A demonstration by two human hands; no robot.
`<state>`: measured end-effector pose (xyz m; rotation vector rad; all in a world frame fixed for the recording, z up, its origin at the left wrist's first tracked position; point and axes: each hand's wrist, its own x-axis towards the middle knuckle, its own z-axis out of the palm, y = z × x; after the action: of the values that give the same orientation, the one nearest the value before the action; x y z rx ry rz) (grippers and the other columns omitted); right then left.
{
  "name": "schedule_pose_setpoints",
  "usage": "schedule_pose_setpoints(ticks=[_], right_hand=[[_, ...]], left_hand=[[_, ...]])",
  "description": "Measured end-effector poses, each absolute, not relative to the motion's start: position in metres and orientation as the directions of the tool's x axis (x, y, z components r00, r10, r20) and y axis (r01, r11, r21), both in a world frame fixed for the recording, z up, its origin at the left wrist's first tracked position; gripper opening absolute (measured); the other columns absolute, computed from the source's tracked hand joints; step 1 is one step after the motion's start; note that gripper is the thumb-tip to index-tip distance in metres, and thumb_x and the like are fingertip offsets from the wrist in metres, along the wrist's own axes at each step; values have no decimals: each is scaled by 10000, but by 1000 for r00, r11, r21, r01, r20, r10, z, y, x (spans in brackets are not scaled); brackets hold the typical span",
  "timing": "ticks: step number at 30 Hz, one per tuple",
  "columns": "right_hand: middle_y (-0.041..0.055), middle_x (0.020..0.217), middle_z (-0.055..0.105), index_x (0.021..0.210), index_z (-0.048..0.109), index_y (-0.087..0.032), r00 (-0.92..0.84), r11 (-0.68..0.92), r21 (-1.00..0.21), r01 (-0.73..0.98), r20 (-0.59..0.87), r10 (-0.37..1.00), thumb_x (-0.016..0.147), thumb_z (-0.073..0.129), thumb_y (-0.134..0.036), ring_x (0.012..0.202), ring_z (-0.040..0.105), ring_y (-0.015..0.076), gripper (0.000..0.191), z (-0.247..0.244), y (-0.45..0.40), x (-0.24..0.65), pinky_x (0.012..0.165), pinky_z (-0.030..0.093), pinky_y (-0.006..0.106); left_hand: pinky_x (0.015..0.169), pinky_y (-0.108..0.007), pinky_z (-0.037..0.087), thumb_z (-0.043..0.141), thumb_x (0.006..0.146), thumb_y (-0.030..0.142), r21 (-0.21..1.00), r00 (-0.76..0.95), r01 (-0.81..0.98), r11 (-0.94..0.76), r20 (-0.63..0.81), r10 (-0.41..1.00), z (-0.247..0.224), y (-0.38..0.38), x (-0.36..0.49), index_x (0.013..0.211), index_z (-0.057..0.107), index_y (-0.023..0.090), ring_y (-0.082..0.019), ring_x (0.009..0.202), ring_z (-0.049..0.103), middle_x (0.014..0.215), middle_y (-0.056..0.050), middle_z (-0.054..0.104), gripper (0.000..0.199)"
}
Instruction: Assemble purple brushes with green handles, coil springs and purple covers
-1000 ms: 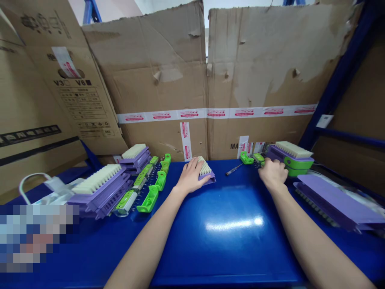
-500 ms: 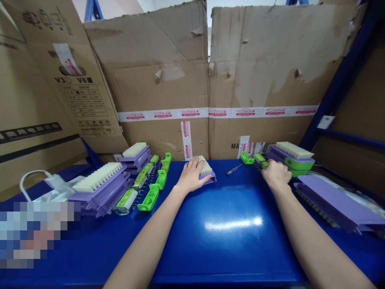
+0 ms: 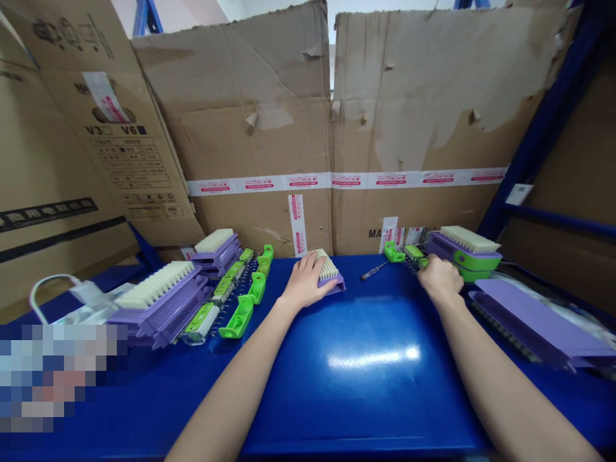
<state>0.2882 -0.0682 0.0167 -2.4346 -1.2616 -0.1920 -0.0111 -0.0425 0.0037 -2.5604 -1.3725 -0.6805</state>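
Note:
My left hand (image 3: 305, 280) rests over a purple brush head (image 3: 329, 271) with cream bristles, its fingers across the top and the thumb along the near side. That brush head lies on the blue table (image 3: 366, 398) near the cardboard. Curled closed, my right hand (image 3: 440, 277) is at the back right, beside a green-topped module (image 3: 412, 253); what its fingers grip is hidden. Just to its right stands a purple brush block with a green end (image 3: 474, 263). A screwdriver (image 3: 373, 271) lies between my hands, close to a green bracket (image 3: 394, 252).
At left sit purple brush heads (image 3: 156, 301), a row of green-topped modules (image 3: 224, 289), springs, and green brackets (image 3: 238, 319). A purple housing (image 3: 539, 317) lies bristles down at right. Cardboard sheets (image 3: 260, 141) wall the back; a blue post (image 3: 534, 122) rises at right.
The view has shifted very slightly. Both hands stay where they were, the left on the brush head and the right beside the green-topped module.

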Motion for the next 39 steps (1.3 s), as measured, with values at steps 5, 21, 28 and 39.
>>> schedule_pose_setpoints(ticks=[5,21,28,39], right_hand=[[191,1028,615,1167,580,-139,566,-506,-254,824,334,754,824,426,-224,972,575,322,386,28,-71,287,719,453,381],[136,1049,592,1154,557,-199,74,-68,-29,997,308,948,861,373,-187,942,589,255,346,30,-72,223,696,438,296],[168,1203,518,1333,399,-223,107,-94,-72,993,200,974,847,436,-293,941,619,275,492,31,-74,226,715,459,337],[146,988,646,998,611,-168,153,-155,1,988,168,974,797,468,-161,956,620,276,247,32,-73,228,702,454,328]], left_hand=[[1051,-434,281,454,823,571,76,473,823,-563,459,752,5,-43,-11,1330,391,161,-287,1329,283,1416,-149,357,655],[1054,-449,273,464,818,560,93,474,812,-576,470,745,3,-42,-11,1323,382,185,-287,1333,272,1416,-143,355,634],[1052,-439,281,473,816,552,95,469,813,-574,476,744,2,-42,-11,1322,383,182,-281,1333,275,1416,-143,354,633],[1053,-446,280,470,816,554,107,467,814,-571,464,753,4,-43,-10,1323,382,185,-284,1335,272,1419,-145,352,634]])
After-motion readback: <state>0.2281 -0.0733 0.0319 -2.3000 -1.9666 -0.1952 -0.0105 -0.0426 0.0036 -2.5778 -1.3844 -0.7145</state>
